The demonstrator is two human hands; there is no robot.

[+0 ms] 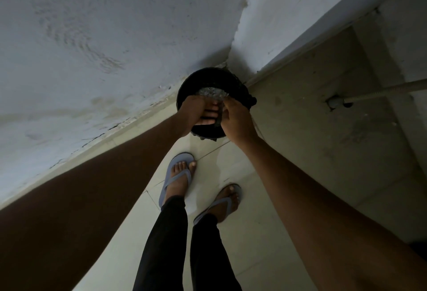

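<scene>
A black bin (209, 78) lined with a black bag stands on the floor in the corner of two walls. Over its mouth is a crumpled piece of clear, greyish plastic (212, 93), and both hands hold it. My left hand (196, 113) comes from the left, its fingers curled round the near edge of the plastic. My right hand (235, 117) grips the plastic's right edge from the other side. The hands hide the lower part of the plastic and the near rim of the bin.
A stained white wall (92, 48) runs along the left. Another wall with a recess (323, 117) stands on the right, where a corrugated hose (381, 91) leaves a hole. My feet in grey flip-flops (178, 175) stand on the pale tiled floor (242, 233) just before the bin.
</scene>
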